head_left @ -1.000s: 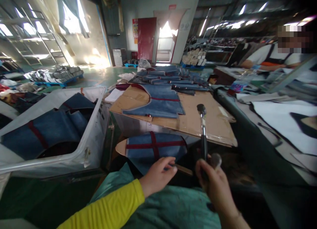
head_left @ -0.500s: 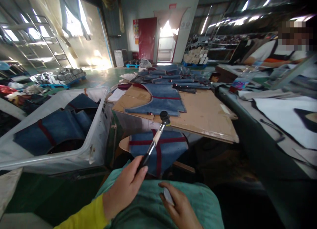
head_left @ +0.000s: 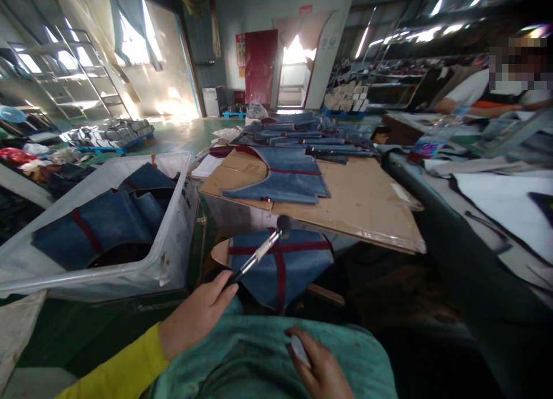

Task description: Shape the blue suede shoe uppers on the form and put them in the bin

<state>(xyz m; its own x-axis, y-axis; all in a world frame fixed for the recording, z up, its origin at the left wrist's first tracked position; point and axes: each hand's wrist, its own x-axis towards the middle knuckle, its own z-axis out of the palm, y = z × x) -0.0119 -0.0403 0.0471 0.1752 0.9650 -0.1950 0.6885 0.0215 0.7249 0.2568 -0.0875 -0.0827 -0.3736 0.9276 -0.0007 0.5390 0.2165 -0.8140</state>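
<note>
Change noted: the hammer has passed from right to left. One second ago the right hand had it near upright; now the left hand is wrapped round the black grip. Over the last half second the hammer head dips a little and the left hand draws outward.

Reading: tools are split, one per hand; probably a changeover rather than a working stroke.

Position: hammer slants up and away over the blue panel, head near its far edge, short of the cardboard. Contact with the panel: cannot tell.

Pose: left forearm, in a yellow sleeve, reaches in diagonally, fingers closed. Right hand sits low over the green apron, fingers curled round a small pale tool, its type unclear.
</note>
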